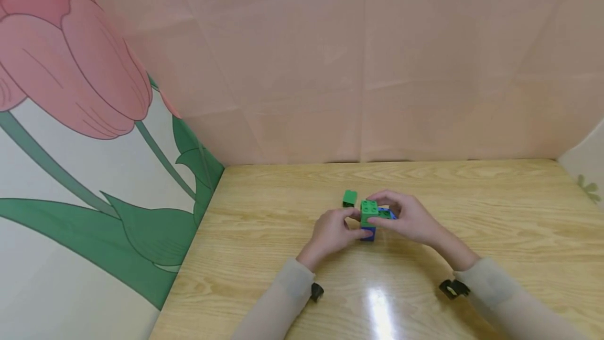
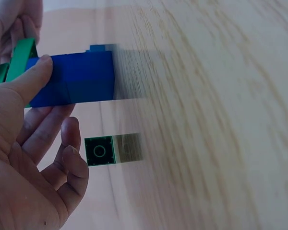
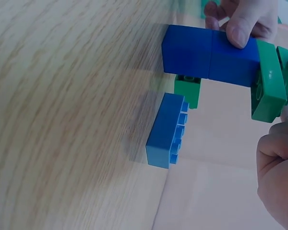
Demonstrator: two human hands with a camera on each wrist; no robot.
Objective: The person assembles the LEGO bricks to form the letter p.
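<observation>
Two blue bricks (image 3: 209, 55) stand stacked upright on the wooden table (image 1: 264, 193). Across their top lies a green brick (image 3: 270, 88) that overhangs to the right. Another green brick (image 1: 369, 206), with studs up, sits over it. My left hand (image 1: 332, 231) grips the blue bricks, thumb on the near face and fingers behind. With thumb and fingers, my right hand (image 1: 412, 219) pinches the top green brick. In the right wrist view, a long blue brick (image 3: 163, 132) rests beside the stack.
Behind the stack, a loose green brick (image 1: 349, 197) lies on its side, hollow underside facing me. A pink cloth (image 1: 292, 67) hangs along the table's back edge. On the left stands a panel with a tulip print (image 1: 94, 67).
</observation>
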